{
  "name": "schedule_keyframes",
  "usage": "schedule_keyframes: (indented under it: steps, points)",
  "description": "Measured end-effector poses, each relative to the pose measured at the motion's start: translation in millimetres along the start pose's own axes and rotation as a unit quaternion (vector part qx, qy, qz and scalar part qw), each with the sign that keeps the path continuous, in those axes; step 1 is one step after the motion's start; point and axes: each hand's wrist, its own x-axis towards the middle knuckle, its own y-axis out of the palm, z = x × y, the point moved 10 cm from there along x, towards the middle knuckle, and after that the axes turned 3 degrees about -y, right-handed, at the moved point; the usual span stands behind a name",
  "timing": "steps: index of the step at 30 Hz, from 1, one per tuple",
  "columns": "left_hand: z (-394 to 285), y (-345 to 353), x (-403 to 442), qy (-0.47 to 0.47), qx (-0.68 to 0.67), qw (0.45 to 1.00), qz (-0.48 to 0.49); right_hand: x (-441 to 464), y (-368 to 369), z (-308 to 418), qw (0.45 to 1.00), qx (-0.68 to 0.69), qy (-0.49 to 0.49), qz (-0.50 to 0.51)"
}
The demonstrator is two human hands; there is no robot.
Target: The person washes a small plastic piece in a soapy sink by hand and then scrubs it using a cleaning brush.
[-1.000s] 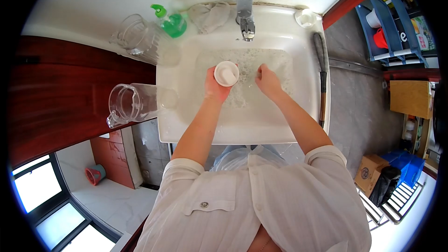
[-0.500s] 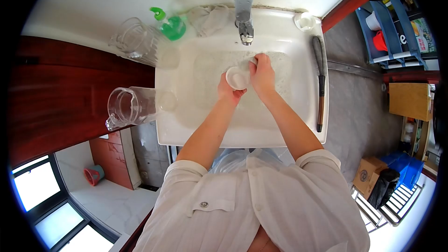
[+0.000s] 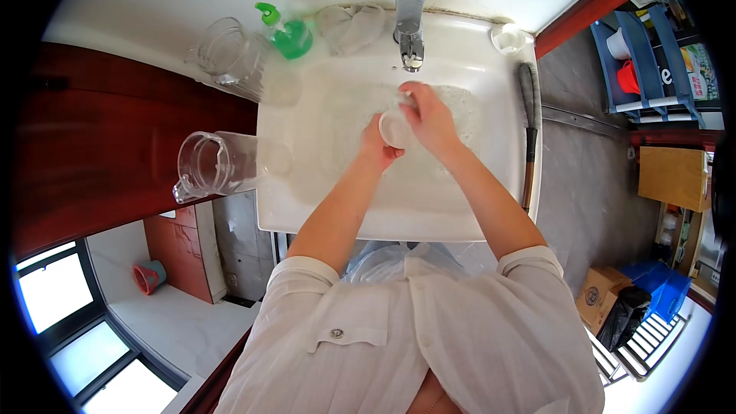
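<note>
My left hand is closed around a small white cup, its round mouth turned up toward me. Close on the cup's right, my right hand has its fingers curled together. A small whitish bit shows at those fingertips, too blurred to name. Both hands are over the basin of a white sink, where pale, cloudy water lies with some foam. The chrome faucet stands just behind them.
Along the sink's back are a green soap bottle, a crumpled pale cloth and a white cup. Two clear pitchers stand at left, one nearer, one farther. A long-handled brush lies on the right rim.
My right hand has shifted slightly up, its fingers now over the cup's upper right edge. The left hand still holds the cup, a little further right in view.
</note>
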Motion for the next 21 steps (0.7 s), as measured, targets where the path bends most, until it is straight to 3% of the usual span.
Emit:
schedule_keyframes:
  steps: [1, 3, 4, 8, 11, 13, 16, 18, 20, 21]
  points:
    - [0.8, -2.4, 5.2, -0.001, 0.0, 1.0, 0.001, -3.1, 4.9, 19.7, 0.996, 0.003, -0.082, 0.023]
    - [-1.1, 4.8, 10.8, 0.009, 0.009, 0.998, 0.056, -6.9, 10.3, 13.0, 0.995, -0.06, -0.077, 0.024]
    - [-1.6, 5.2, 9.1, 0.011, 0.009, 0.998, 0.056, -8.1, 13.7, 9.4, 0.99, -0.12, -0.072, 0.025]
    - [-5.7, -9.2, 13.3, 0.054, -0.049, 0.997, 0.028, -29.9, 11.2, 9.8, 0.986, -0.148, -0.073, 0.015]
    - [-17.1, -14.8, 19.0, 0.106, -0.096, 0.989, 0.029, -49.7, 24.7, 13.2, 0.996, -0.062, -0.032, 0.059]
    - [-25.6, -10.5, 8.9, 0.136, -0.107, 0.985, 0.022, -51.0, 27.8, 18.5, 0.99, 0.126, 0.03, 0.055]
    - [-28.0, -11.1, 8.8, 0.121, -0.057, 0.991, -0.008, -42.0, 30.4, 5.5, 0.99, 0.107, 0.085, 0.028]
    - [-31.5, -6.1, 17.4, 0.141, 0.218, 0.966, 0.022, -36.8, 28.1, 1.6, 0.987, 0.118, 0.106, -0.008]
    - [-17.8, -5.3, 13.7, 0.134, 0.22, 0.966, -0.011, -30.6, 25.0, -8.1, 0.983, 0.129, 0.127, -0.042]
    - [-13.3, -7.2, 8.3, 0.127, 0.222, 0.966, -0.042, -25.0, 18.0, -10.3, 0.99, 0.073, 0.094, -0.079]
